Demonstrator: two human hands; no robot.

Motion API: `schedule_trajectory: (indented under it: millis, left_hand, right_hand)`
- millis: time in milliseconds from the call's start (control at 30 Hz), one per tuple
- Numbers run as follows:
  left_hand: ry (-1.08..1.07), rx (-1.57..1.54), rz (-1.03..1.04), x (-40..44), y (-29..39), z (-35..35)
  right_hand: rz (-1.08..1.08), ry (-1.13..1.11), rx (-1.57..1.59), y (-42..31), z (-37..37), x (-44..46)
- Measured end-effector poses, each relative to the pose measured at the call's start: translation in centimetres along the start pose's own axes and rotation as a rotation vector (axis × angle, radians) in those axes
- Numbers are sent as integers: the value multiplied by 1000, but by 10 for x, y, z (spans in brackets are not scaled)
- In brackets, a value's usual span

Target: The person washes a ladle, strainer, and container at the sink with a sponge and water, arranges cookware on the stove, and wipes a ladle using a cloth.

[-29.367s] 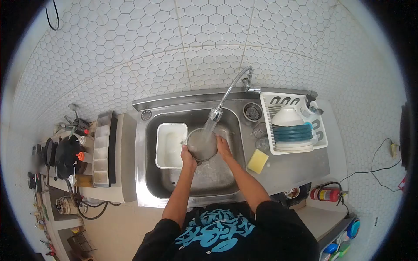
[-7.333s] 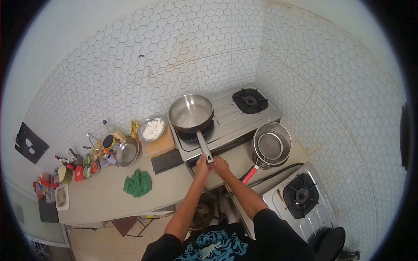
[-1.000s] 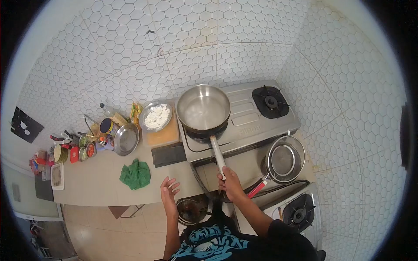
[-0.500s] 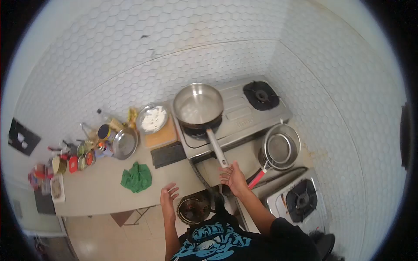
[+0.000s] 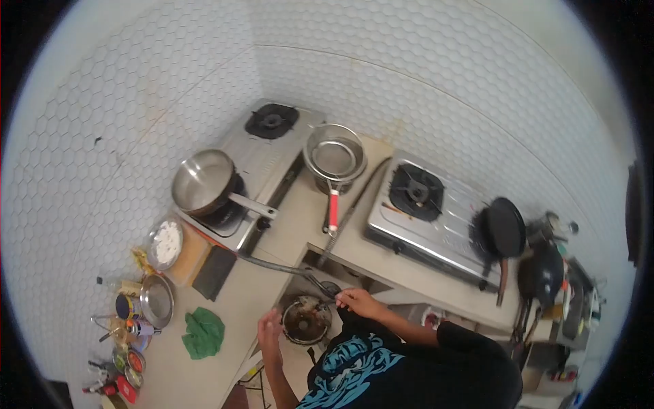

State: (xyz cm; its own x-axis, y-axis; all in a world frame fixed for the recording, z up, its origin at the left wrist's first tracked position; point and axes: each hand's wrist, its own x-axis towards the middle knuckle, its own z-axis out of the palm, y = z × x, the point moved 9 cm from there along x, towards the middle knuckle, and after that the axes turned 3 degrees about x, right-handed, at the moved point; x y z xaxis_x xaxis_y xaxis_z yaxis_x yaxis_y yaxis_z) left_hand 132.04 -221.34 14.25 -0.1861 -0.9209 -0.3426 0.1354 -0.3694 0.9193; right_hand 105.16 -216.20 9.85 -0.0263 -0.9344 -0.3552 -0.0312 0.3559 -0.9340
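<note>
Passage: we find room between the pan handle (image 5: 253, 204) and red strainer handle (image 5: 333, 211) | Obstacle — grey hose (image 5: 272, 264) crossing the counter (image 5: 262, 288).

A steel pan (image 5: 203, 183) sits on the stove (image 5: 262, 153), both hands (image 5: 356, 303) (image 5: 270, 328) apart from it.
</note>
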Motion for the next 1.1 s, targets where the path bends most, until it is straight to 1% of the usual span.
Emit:
schedule_trajectory:
  millis: [33,67,133,200,267,300,333,367,433,467,533,600,667,733,800,833,867,900,967,1100]
  left_hand:
    - [-73,99,-4,1,5,11]
    - [-119,104,-22,1,4,19]
    - [-249,180,36,1,12,38]
    - [-370,210,41,-9,10,60]
    - [-388,41,68,-17,14,79]
    - [-432,55,67,-21,13,94]
    - [-456,-6,80,-28,11,109]
    - [-476,-71,92,-35,10,125]
    - [-530,-66,73,-46,2,160]
    - [-552,-67,53,-52,-1,180]
    - [-597,-36,36,-65,-4,214]
    - [-700,-20,8,-76,-14,253]
    - [-739,-13,3,-86,-24,285]
    - [-784,-17,-33,-94,-42,318]
    - [-791,4,-47,-106,-56,349]
    - [-812,3,-71,-113,-65,365]
    - [-829,3,-93,-119,-74,380]
    - [-823,4,-91,-123,-81,392]
    - [-827,9,-155,-136,-97,412]
    - [-778,70,-185,-154,-112,432]
  right_hand:
    - [-142,111,-152,-14,-6,-21]
    - [-124,158,-148,-12,-10,-40]
    - [-46,195,-257,-5,-12,-76]
    - [-36,299,-236,10,-21,-110]
    - [-120,456,-260,4,-39,-141]
    - [-121,494,-158,-1,-48,-156]
    - [-125,531,-147,-8,-57,-171]
    - [-124,609,-55,-18,-69,-188]
    - [-164,727,108,-19,-96,-216]
    - [-170,753,117,-18,-110,-228]
    - [-272,904,90,-26,-145,-263]
    - [-241,984,142,-22,-176,-295]
    - [-260,1142,199,-12,-212,-334]
    - [-244,1207,181,-6,-239,-368]
    - [-261,1331,177,6,-267,-404]
    - [-247,1370,223,14,-278,-418]
    - [-247,1367,221,21,-289,-428]
    - [-231,1403,238,31,-300,-440]
    - [-209,1458,246,47,-320,-459]
    - [-190,1497,228,66,-351,-480]
